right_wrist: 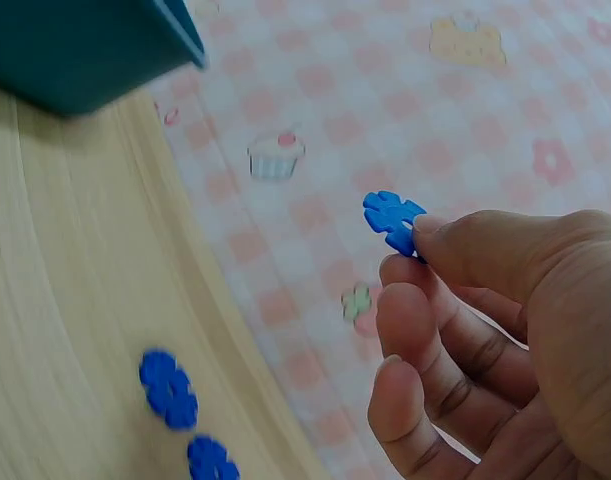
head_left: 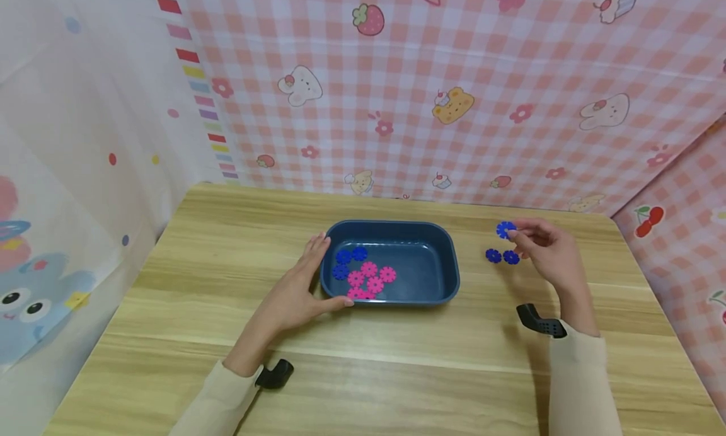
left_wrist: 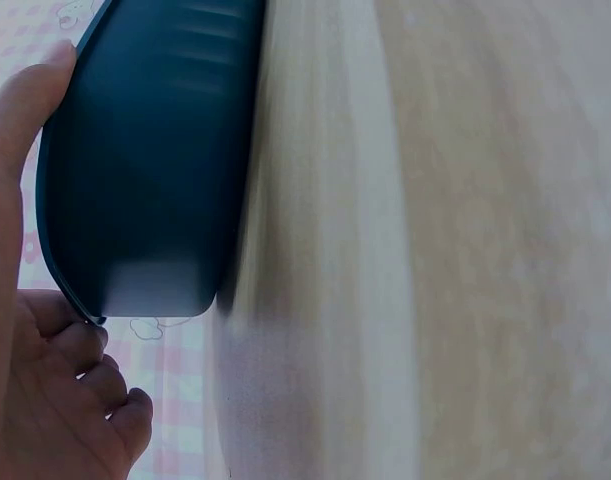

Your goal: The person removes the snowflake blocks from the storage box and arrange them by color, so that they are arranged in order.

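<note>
In the head view, a dark blue rectangular tray (head_left: 422, 297) stands on the wooden table with pink snowflake discs (head_left: 375, 285) and blue snowflake discs (head_left: 343, 257) in its left half. My left hand (head_left: 292, 297) grips the tray's left end, thumb at the near rim and fingers at the left side. Off to the right, my right hand (head_left: 547, 253) pinches one blue snowflake disc (right_wrist: 393, 220) between thumb and index finger, raised above the table. Two more blue snowflake discs (head_left: 493, 256) lie on the table just below that hand.
The wooden table (head_left: 397, 373) reaches back to a pink checked cloth (head_left: 363, 108) hanging behind it. A white patterned cloth (head_left: 85, 140) hangs at the left, and another pink one at the right. Black wrist cameras (head_left: 275, 374) sit at both sleeves.
</note>
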The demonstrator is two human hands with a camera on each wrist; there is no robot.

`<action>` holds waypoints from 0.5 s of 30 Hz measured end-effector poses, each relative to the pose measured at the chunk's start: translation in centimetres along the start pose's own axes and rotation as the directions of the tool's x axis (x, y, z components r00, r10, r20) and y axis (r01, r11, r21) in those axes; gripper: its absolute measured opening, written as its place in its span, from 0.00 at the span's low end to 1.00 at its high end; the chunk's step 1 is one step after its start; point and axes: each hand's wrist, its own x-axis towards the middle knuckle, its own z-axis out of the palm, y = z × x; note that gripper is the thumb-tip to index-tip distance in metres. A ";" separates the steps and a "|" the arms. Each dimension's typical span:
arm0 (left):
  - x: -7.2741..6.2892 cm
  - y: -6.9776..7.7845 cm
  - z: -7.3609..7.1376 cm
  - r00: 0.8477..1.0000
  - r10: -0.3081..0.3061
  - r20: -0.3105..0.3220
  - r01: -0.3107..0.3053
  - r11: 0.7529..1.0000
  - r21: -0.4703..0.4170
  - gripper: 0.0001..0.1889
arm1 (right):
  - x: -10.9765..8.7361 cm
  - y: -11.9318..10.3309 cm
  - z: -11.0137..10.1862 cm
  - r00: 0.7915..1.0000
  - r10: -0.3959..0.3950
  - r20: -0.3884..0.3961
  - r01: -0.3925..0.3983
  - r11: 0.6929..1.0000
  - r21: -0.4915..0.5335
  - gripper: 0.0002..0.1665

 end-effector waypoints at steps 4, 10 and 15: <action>0.0 0.1 -0.1 1.000 -0.001 0.000 0.001 1.000 -0.001 0.65 | -0.1 1.2 -0.7 1.000 0.014 -0.014 -0.015 1.000 -0.024 0.23; 0.0 0.3 -0.1 1.000 -0.001 0.003 0.001 1.000 -0.002 0.64 | -0.2 3.1 -1.9 0.997 0.081 -0.009 -0.081 0.997 -0.008 0.24; 0.0 0.2 -0.2 1.000 0.003 0.003 -0.003 1.000 0.007 0.64 | -0.3 4.4 -2.7 0.990 0.143 0.001 -0.143 0.989 0.043 0.22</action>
